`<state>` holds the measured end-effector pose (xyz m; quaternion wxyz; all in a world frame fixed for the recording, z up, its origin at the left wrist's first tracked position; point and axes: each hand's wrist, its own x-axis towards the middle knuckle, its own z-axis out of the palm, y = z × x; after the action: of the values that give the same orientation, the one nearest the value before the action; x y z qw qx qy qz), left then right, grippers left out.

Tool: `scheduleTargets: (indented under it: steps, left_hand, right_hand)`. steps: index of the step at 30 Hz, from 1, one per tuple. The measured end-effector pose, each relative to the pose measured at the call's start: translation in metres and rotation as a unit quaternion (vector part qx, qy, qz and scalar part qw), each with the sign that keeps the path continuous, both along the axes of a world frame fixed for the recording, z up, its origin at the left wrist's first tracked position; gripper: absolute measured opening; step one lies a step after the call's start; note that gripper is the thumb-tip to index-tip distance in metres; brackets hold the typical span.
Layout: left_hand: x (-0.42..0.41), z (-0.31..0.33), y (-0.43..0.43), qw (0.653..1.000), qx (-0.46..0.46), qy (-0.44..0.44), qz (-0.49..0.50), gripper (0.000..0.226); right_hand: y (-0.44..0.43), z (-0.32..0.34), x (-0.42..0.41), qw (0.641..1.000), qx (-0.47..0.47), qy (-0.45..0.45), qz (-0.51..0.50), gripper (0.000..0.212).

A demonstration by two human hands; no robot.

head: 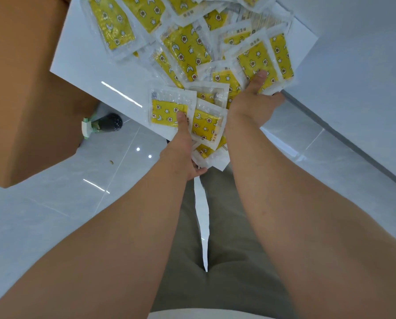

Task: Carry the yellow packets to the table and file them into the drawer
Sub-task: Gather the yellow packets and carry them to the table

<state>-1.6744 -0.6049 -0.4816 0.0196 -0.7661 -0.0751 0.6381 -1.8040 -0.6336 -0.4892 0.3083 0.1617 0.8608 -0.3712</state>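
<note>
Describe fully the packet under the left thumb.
The packet is a flat clear plastic sleeve with white edges and a yellow insert printed with stars, moons and flowers. It lies at the white table's near edge. The left hand pinches it, thumb on top; a neighbouring packet lies against its right side.

The person wears loose trousers (234, 249) of a greyish olive-khaki cloth, softly creased across the lap, with a narrow strip of white garment hem (215, 315) showing at the bottom edge of the view, and both forearms, left (123, 226) and right (296, 203), are bare.
</note>
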Motion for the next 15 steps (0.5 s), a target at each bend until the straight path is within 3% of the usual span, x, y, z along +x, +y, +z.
scheduleTargets:
  steps: [5,11,15]
  left_hand:
    - [-0.006,0.011,-0.013,0.999,0.014,0.027,0.021,0.077]
    - [-0.008,0.013,-0.016,1.0,0.009,0.005,0.004,0.076]
    - [-0.008,0.003,-0.015,0.997,-0.06,-0.022,0.042,0.065]
  right_hand:
    - [-0.001,-0.003,-0.003,1.0,0.014,-0.012,0.018,0.063]
    - [-0.002,-0.002,-0.004,0.999,0.036,-0.017,0.031,0.056]
    - [-0.001,0.001,-0.005,0.998,0.041,-0.024,0.049,0.053]
